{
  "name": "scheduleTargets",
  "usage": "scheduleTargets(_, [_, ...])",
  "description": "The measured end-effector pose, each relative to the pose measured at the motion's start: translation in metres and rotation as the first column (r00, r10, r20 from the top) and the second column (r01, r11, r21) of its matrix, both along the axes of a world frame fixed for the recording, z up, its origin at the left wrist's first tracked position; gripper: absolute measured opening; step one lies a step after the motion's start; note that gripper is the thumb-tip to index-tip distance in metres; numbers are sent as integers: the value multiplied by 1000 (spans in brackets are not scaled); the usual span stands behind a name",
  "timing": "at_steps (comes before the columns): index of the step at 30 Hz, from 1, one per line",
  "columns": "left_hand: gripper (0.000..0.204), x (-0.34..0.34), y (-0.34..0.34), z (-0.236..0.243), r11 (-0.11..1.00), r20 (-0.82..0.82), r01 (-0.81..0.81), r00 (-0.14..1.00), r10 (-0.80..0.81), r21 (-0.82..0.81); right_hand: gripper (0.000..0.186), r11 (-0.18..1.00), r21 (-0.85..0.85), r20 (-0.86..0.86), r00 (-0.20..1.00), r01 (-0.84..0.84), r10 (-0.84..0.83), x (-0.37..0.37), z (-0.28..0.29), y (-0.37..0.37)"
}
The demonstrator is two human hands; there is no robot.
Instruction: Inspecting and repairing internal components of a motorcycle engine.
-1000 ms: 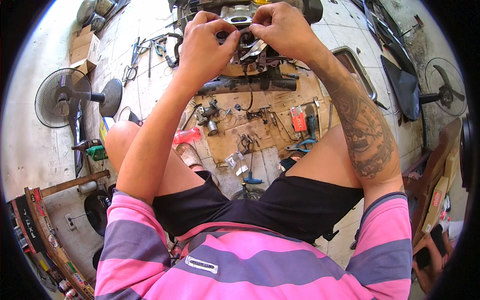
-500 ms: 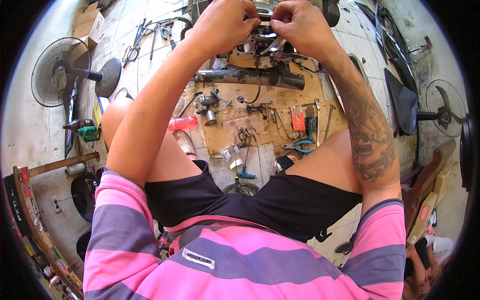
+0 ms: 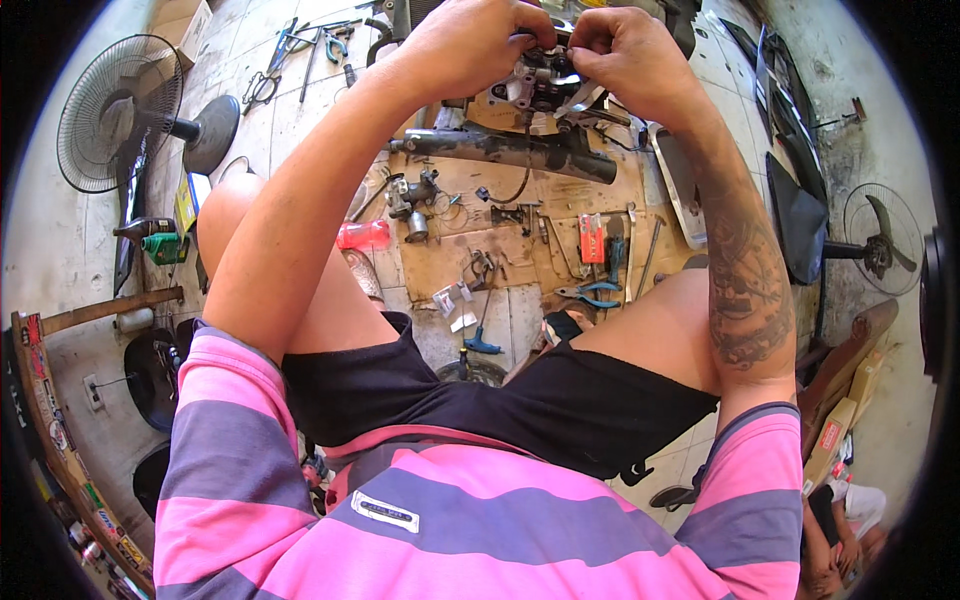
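Both of my hands work close together at the top of the view, over a motor assembly (image 3: 540, 90) of dark and silver metal parts. My left hand (image 3: 495, 45) has its thumb and fingers pinched at the upper part of the assembly. Opposite it, my right hand (image 3: 635, 62) is curled, thumb and index finger pressed together. Whatever lies between the fingertips is too small and hidden to name. Beneath the hands a long black tube (image 3: 480, 148) lies across the cardboard sheet (image 3: 440, 262), and a thin black cable (image 3: 524, 175) hangs down in front of it.
On the cardboard lie a metal carburetor-like part (image 3: 412, 205), a red box (image 3: 592, 240), blue-handled pliers (image 3: 590, 294) and a wrench (image 3: 632, 225). A blue-handled tool (image 3: 482, 340) lies nearer me. Fans stand left (image 3: 118, 115) and right (image 3: 880, 235). Another person (image 3: 850, 515) sits at lower right.
The whole view has shifted slightly, so the motor assembly and hands appear a little farther right and lower. Both hands stay pinched at the same area of the assembly.
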State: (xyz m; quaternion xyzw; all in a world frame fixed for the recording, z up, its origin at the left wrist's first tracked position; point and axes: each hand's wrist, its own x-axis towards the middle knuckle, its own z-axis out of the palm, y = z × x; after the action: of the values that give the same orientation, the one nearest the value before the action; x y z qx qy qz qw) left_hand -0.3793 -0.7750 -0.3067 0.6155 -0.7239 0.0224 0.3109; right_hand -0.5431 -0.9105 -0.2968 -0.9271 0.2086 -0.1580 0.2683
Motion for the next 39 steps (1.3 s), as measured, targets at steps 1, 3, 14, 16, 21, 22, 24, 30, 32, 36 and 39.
scheduleTargets(1, [15,0,-4,2,990,50,-66,997,60,124,12,999,23,-32,999,-29,30,-1,2,-2])
scheduleTargets(3, [15,-4,3,-2,1000,-3,2,1000,-2,12,12,1000,6,-53,998,-19,19,-2,3,-3])
scheduleTargets(14, [17,6,0,-10,988,4,-78,997,78,136,11,988,32,-112,982,-151,153,5,25,-7])
scheduleTargets(16, [19,8,1,-11,999,-14,-1,1000,1,47,11,991,-14,-142,981,-134,130,4,26,-7])
scheduleTargets(21, [19,9,-2,-12,999,-73,-30,997,31,21,14,995,9,-133,986,-102,102,6,4,-28])
scheduleTargets(22, [19,11,-1,-12,999,-115,-37,993,38,9,15,980,105,-48,983,-171,177,11,-1,-32])
scheduleTargets(24, [18,12,-1,-12,1000,-104,-26,994,27,17,16,952,191,45,971,-239,235,7,-9,-43])
scheduleTargets(30, [17,9,7,-9,997,-115,-70,991,74,45,16,994,-16,-144,984,-104,101,11,17,-11])
scheduleTargets(32, [16,8,10,-7,996,-147,-69,986,77,58,16,994,16,-151,982,-110,111,6,24,-14])
scheduleTargets(36, [15,7,8,-5,993,-175,-61,982,78,98,14,989,55,-102,984,-141,146,0,21,-21])
scheduleTargets(39, [15,12,13,-7,994,-158,-64,984,77,86,13,998,37,-124,991,-43,47,1,43,-15])
